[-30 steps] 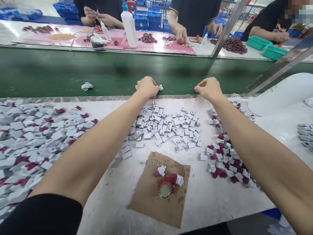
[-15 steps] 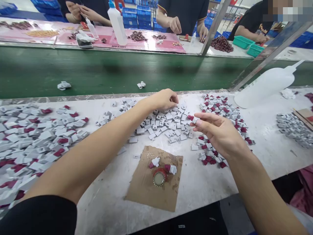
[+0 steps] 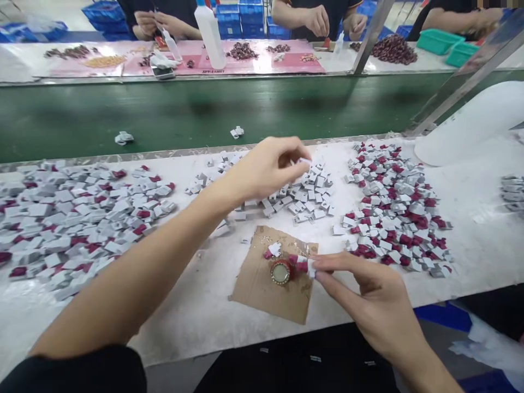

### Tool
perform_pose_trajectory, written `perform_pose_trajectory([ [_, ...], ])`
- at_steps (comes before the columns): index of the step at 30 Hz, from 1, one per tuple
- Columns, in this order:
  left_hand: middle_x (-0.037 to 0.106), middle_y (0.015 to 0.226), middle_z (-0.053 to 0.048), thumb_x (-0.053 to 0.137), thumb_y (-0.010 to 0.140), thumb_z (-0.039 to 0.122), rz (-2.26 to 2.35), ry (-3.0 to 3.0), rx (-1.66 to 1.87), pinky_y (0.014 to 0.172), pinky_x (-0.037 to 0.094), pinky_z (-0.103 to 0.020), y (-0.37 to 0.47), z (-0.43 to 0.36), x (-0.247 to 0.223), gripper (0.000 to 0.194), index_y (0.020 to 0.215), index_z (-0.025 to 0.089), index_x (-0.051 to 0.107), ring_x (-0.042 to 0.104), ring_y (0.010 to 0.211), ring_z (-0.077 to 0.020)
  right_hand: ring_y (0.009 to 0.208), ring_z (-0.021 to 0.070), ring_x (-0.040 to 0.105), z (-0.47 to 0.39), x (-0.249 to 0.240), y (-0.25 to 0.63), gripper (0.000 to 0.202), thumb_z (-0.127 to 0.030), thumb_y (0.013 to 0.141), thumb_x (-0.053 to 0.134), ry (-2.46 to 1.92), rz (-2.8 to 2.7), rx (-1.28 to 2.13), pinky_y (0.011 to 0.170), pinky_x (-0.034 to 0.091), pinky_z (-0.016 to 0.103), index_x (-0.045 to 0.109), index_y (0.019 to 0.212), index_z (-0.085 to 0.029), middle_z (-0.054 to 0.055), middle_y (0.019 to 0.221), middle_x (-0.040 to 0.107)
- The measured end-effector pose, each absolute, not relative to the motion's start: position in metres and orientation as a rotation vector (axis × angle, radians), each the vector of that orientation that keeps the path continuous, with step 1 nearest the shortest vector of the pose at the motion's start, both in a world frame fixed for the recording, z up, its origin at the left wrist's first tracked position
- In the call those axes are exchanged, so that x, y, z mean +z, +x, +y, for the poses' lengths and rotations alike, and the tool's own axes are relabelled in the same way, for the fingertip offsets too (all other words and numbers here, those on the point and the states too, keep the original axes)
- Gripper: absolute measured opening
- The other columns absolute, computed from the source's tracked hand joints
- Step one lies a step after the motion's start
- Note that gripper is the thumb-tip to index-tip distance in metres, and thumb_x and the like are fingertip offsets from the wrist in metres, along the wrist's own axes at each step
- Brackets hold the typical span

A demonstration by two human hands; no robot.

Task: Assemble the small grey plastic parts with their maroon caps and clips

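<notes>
Maroon-tipped grey piece [image 3: 303, 266], a single one, sits over the right edge of the cardboard sheet [image 3: 262, 295]; the right hand [image 3: 376, 295] pinches it, thumb and forefinger nearly together.

From where I'm standing, the green belt [image 3: 172, 114] is the biggest thing, running beyond the cardboard. Two pale clusters [image 3: 236, 132] lie on it now; a second ago one lay free there, while the left hand had another at its fingertips.

Three main heaps surround the cardboard: a broad maroon-and-grey one [image 3: 82, 218] to its left, a smaller mixed one [image 3: 393, 202] to its right, and a plain grey one [image 3: 311, 199] just beyond.

One large white bottle [image 3: 470, 123] leans far right of the cardboard; I can't see what's inside. Two green trays [image 3: 440, 41] stand past the belt, contents hidden from me.

Over the grey heap, the left hand [image 3: 272, 166] curls, thumb and forefinger closed on a pale block [image 3: 304, 161], mostly hidden. Half a second ago it was down among the blocks, and the right hand was farther from the cardboard.

On the cardboard sits one red cap [image 3: 281, 271], pale inside, with a maroon-and-grey piece [image 3: 273, 250] just beyond it.
</notes>
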State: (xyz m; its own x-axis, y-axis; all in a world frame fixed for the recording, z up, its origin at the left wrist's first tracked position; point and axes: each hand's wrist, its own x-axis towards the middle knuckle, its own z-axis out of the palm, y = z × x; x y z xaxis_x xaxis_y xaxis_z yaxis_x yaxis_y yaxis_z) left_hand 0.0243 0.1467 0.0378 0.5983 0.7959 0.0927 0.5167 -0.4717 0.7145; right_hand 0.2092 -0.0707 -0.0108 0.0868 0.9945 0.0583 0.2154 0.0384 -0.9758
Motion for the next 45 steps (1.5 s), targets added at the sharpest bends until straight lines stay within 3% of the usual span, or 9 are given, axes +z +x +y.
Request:
perform_pose_trajectory([
  [2, 0.081, 0.09, -0.005, 0.067, 0.104, 0.038, 1.068, 2.169, 0.55, 0.076, 0.055, -0.037, 0.002, 0.109, 0.04, 0.019, 0.096, 0.026, 0.079, 0.073, 0.079, -0.0222, 0.099, 0.0294, 0.09, -0.078, -0.018, 0.199, 0.019, -0.029, 0.098, 0.088, -1.334, -1.306, 1.013, 0.085, 0.078, 0.041, 0.095, 0.108, -0.044, 0.0, 0.104, 0.093],
  [10, 0.074, 0.076, 0.001, 0.074, 0.099, 0.05, 1.455, 1.998, 0.571, 0.066, 0.055, -0.042, -0.078, 0.005, 0.005, 0.014, 0.105, 0.037, 0.076, 0.071, 0.068, -0.0274, 0.095, 0.0309, 0.09, -0.08, -0.027, 0.185, 0.023, -0.025, 0.098, 0.087, -1.263, -1.288, 1.037, 0.082, 0.079, 0.049, 0.094, 0.108, -0.044, -0.001, 0.102, 0.093],
  [16, 0.069, 0.076, 0.001, 0.074, 0.101, 0.045, 1.51, 1.989, 0.552, 0.063, 0.054, -0.041, -0.102, -0.029, -0.028, 0.012, 0.107, 0.036, 0.079, 0.067, 0.064, -0.0258, 0.093, 0.0289, 0.089, -0.079, -0.025, 0.182, 0.024, -0.021, 0.099, 0.085, -1.276, -1.328, 0.983, 0.084, 0.077, 0.049, 0.093, 0.108, -0.042, -0.002, 0.101, 0.093],
  [20, 0.075, 0.091, -0.002, 0.073, 0.103, 0.042, 1.503, 1.961, 0.625, 0.07, 0.06, -0.042, -0.105, -0.036, -0.037, 0.014, 0.114, 0.037, 0.081, 0.07, 0.075, -0.0274, 0.092, 0.0284, 0.089, -0.08, -0.024, 0.181, 0.023, -0.021, 0.1, 0.084, -1.264, -1.334, 0.992, 0.083, 0.077, 0.048, 0.093, 0.106, -0.042, -0.002, 0.101, 0.092],
  [23, 0.083, 0.118, -0.005, 0.077, 0.103, 0.042, 1.505, 1.819, 0.704, 0.089, 0.068, -0.048, -0.097, -0.036, -0.03, 0.014, 0.115, 0.037, 0.081, 0.079, 0.098, -0.031, 0.094, 0.0283, 0.089, -0.081, -0.024, 0.183, 0.021, -0.023, 0.099, 0.086, -1.284, -1.289, 1.018, 0.084, 0.077, 0.046, 0.093, 0.105, -0.042, -0.001, 0.101, 0.092],
  [26, 0.085, 0.117, -0.003, 0.086, 0.098, 0.045, 1.485, 1.571, 0.818, 0.1, 0.071, -0.051, -0.077, -0.032, -0.015, 0.018, 0.113, 0.038, 0.082, 0.083, 0.108, -0.0326, 0.095, 0.0281, 0.089, -0.077, -0.022, 0.189, 0.017, -0.027, 0.097, 0.091, -1.299, -1.179, 1.088, 0.084, 0.077, 0.043, 0.094, 0.104, -0.042, 0.0, 0.102, 0.092],
  [31, 0.087, 0.11, -0.003, 0.096, 0.088, 0.038, 1.231, 1.362, 0.882, 0.087, 0.076, -0.048, -0.033, -0.012, 0.008, 0.019, 0.105, 0.036, 0.088, 0.086, 0.097, -0.0303, 0.098, 0.0272, 0.09, -0.06, -0.017, 0.201, 0.012, -0.04, 0.09, 0.099, -1.194, -0.842, 1.257, 0.088, 0.077, 0.041, 0.095, 0.101, -0.041, 0.0, 0.102, 0.093],
  [37, 0.088, 0.095, -0.002, 0.094, 0.088, 0.039, 1.043, 1.159, 0.769, 0.076, 0.074, -0.045, 0.005, 0.0, 0.016, 0.024, 0.109, 0.032, 0.087, 0.083, 0.078, -0.0259, 0.118, 0.0319, 0.088, -0.054, -0.016, 0.204, 0.014, -0.043, 0.094, 0.096, -1.1, -0.772, 1.286, 0.109, 0.072, 0.057, 0.093, 0.107, -0.044, -0.001, 0.117, 0.093],
  [45, 0.086, 0.095, -0.004, 0.095, 0.086, 0.037, 1.011, 1.118, 0.744, 0.071, 0.071, -0.042, 0.009, -0.002, 0.01, 0.024, 0.107, 0.029, 0.087, 0.083, 0.08, -0.0255, 0.112, 0.0276, 0.089, -0.055, -0.016, 0.202, 0.015, -0.044, 0.089, 0.1, -1.125, -0.77, 1.251, 0.106, 0.073, 0.045, 0.095, 0.103, -0.04, 0.0, 0.111, 0.094],
])
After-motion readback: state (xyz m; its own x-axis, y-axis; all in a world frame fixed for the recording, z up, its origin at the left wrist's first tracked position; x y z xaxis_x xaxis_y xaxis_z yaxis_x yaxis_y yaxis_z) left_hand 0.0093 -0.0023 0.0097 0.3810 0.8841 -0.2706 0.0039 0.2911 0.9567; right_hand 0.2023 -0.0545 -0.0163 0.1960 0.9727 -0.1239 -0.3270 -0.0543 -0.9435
